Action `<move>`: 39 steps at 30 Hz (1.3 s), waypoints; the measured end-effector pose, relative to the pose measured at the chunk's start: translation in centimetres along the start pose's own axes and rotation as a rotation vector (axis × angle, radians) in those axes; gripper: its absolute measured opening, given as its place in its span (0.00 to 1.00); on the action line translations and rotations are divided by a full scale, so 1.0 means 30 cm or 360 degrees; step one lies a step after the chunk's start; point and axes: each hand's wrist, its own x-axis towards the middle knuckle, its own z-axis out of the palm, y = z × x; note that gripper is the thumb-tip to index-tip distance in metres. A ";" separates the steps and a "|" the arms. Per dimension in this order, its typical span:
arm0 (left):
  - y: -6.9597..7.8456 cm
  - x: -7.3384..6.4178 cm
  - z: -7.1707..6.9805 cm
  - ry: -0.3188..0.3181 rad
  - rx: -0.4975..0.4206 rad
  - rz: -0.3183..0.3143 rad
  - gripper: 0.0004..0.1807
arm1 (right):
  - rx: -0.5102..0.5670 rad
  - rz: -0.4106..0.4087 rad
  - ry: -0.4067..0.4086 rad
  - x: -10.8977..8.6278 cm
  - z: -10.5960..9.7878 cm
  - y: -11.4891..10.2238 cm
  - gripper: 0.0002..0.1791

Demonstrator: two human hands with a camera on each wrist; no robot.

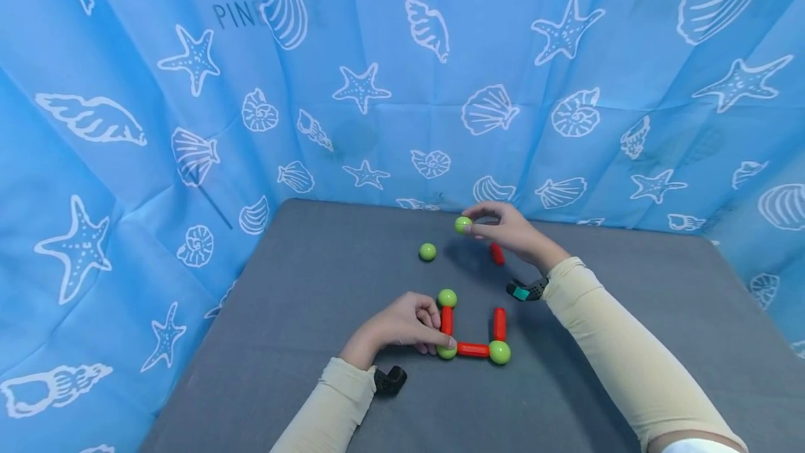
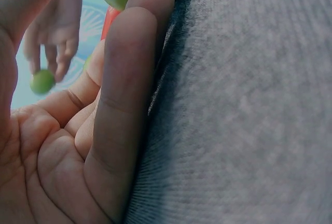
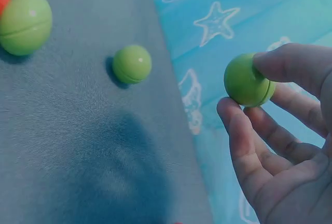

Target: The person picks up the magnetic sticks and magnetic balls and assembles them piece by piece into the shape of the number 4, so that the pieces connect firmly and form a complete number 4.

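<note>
Between thumb and fingers my right hand (image 1: 512, 233) pinches a green ball (image 3: 249, 81), held up over the far part of the table. My left hand (image 1: 405, 324) grips the green ball (image 1: 446, 353) at the near left corner of a U-shaped piece. From that corner a red rod (image 1: 446, 320) runs away to another green ball (image 1: 447, 298), and a second red rod (image 1: 473, 349) runs right to a third ball (image 1: 499, 352). Off this one a red rod (image 1: 499, 324) points away, its far end bare. My left fingers partly cover the corner.
A loose green ball (image 1: 428, 252) lies on the grey table (image 1: 314, 278), left of my right hand. Under that hand is a loose red rod (image 1: 497, 254), partly hidden. A blue curtain (image 1: 390, 138) with shell and starfish prints hangs behind the table and along its left side.
</note>
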 end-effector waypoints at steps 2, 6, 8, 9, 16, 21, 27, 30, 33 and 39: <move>-0.001 0.000 0.000 0.0003 0.0000 -0.0002 0.17 | 0.0008 -0.0007 0.0030 -0.037 -0.011 0.001 0.25; 0.000 0.000 0.000 0.0000 -0.0016 -0.0001 0.18 | 0.0030 -0.0028 0.0091 -0.111 -0.028 0.016 0.24; 0.001 0.000 0.001 -0.0003 -0.0018 0.0000 0.18 | 0.0026 -0.0043 0.0110 -0.148 -0.032 0.028 0.23; 0.003 0.000 0.001 -0.0002 -0.0020 0.0001 0.17 | 0.0025 -0.0050 0.0118 -0.166 -0.032 0.034 0.23; 0.003 0.000 0.000 -0.0004 0.0000 -0.0012 0.17 | 0.0093 -0.0097 0.0132 -0.291 -0.005 0.093 0.21; 0.002 0.003 -0.001 -0.0013 0.0015 -0.0002 0.17 | 0.0129 -0.0096 0.0133 -0.364 0.024 0.139 0.21; -0.001 0.004 -0.002 -0.0011 0.0010 0.0008 0.17 | 0.0195 -0.0052 0.0140 -0.418 0.063 0.181 0.22; -0.004 0.005 -0.001 -0.0016 0.0010 0.0008 0.17 | 0.0227 -0.0031 0.0149 -0.433 0.077 0.198 0.23; -0.005 0.006 0.000 -0.0018 -0.0001 0.0003 0.17 | 0.0241 -0.0035 0.0163 -0.441 0.085 0.207 0.23; 0.001 0.005 -0.001 -0.0021 -0.0055 -0.0007 0.17 | 0.0247 -0.0027 0.0181 -0.444 0.092 0.211 0.23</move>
